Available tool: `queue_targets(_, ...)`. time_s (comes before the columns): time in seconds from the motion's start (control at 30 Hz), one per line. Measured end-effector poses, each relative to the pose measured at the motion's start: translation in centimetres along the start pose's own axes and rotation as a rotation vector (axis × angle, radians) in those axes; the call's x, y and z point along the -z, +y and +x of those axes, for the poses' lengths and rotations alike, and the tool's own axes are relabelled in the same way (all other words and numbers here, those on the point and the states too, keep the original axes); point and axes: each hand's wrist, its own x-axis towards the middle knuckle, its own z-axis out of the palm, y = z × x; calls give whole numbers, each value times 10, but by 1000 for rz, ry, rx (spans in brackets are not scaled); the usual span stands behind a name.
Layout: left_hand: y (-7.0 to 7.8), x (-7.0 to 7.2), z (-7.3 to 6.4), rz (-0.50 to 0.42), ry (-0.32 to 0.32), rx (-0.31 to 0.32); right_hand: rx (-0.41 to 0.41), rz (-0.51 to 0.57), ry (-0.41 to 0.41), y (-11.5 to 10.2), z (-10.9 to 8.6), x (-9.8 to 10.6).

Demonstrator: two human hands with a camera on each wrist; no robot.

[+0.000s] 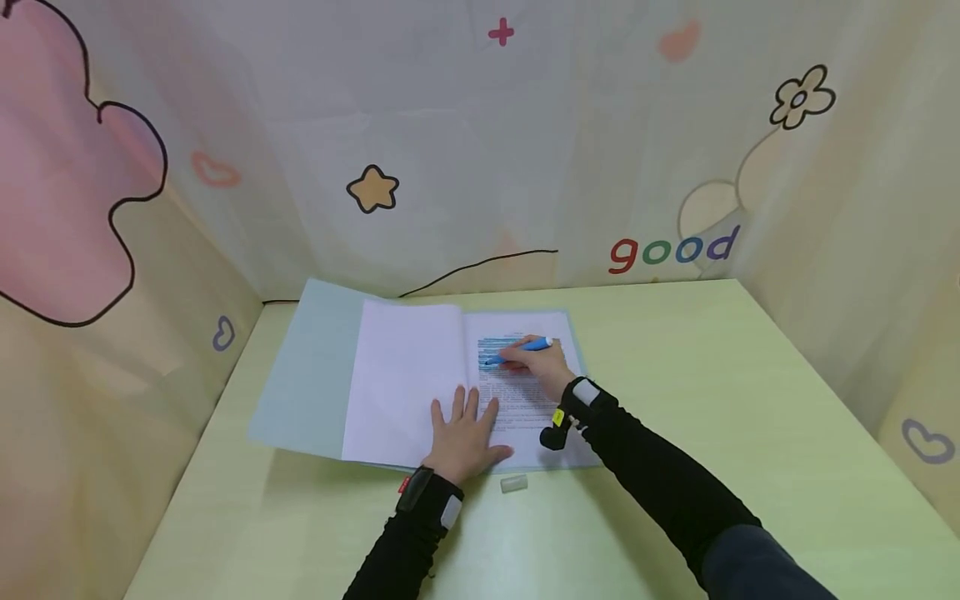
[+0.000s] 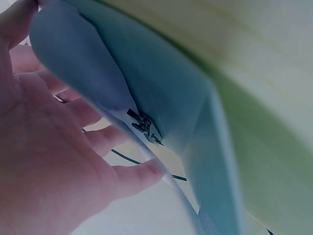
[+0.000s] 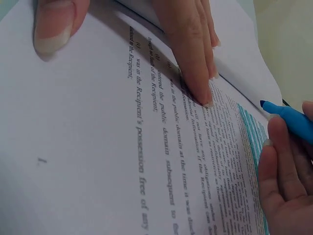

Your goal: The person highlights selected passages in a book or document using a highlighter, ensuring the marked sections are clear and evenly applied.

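My right hand (image 1: 543,367) pinches a blue highlighter (image 1: 536,343) over the upper part of a printed page (image 1: 517,408). Blue strokes cover several lines of text there. In the right wrist view the highlighter (image 3: 292,120) shows its dark tip a little off the paper. The page lies in an opened light-blue folder (image 1: 311,367), with a blank white sheet (image 1: 405,383) turned to the left. My left hand (image 1: 461,442) rests with spread fingers across the lower inner edge of the pages. In the left wrist view the left hand (image 2: 63,147) lies by the folder's edge (image 2: 161,88).
A small grey-white cap-like piece (image 1: 513,483) lies on the pale green table (image 1: 712,417) just below the folder. Patterned curtains (image 1: 450,125) hang behind the table and at both sides. The folder's left cover is raised slightly off the table.
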Motion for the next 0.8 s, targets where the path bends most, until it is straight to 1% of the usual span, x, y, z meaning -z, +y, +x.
queue_targets(0.17,0,3,-1,-28,-23,10,-10,0,-18,3,3,-9)
queue_targets(0.23,0,4,-1,-26,-19,6,-7,-14,-11,3,4,-11)
queue_targets(0.4,-1,4,-3,-11,-5,-6,7,-69,-3,4,5,-13)
queue_targets(0.67,-2,5,-2,-16,-7,-13,28,-110,-3,5,7,-15)
queue_targets(0.8,-2,5,-2,-15,-10,-14,26,-151,4,6,7,-15)
